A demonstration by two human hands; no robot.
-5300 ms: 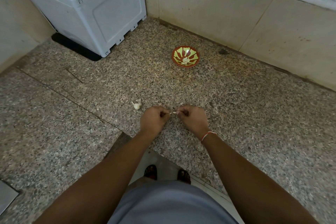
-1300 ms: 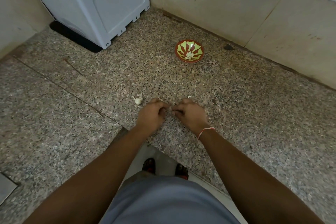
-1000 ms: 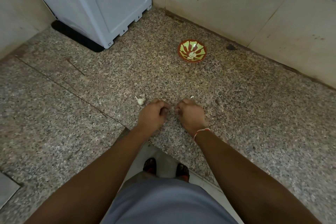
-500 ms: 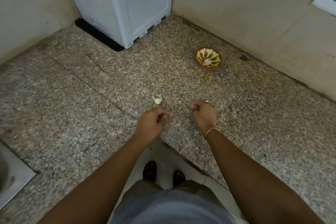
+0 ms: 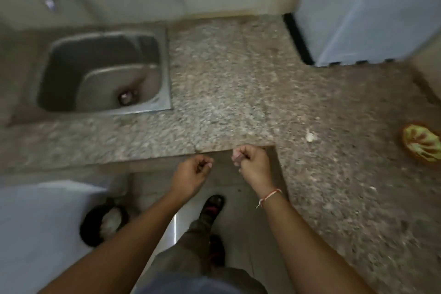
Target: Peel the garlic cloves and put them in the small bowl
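The small red bowl with a green pattern (image 5: 422, 148) sits on the granite counter (image 5: 229, 93) at the far right edge of the view. An unpeeled garlic clove (image 5: 310, 136) lies on the counter left of the bowl. My left hand (image 5: 193, 173) and my right hand (image 5: 251, 164) hang apart just off the counter's front edge, both with curled fingers. A small pale piece shows at my right fingertips, probably the garlic clove. My left fingers seem to pinch small scraps of peel. Motion blur hides detail.
A steel sink (image 5: 165, 67) is set in the counter at the left, with taps (image 5: 50, 3) on the wall above. A white appliance (image 5: 367, 12) stands at the back right. Below the counter are a dark round bin (image 5: 90, 227) and my feet.
My view has swung left, bringing the sink into sight and pushing the bowl to the right edge. Both hands have drawn back off the counter and moved apart.
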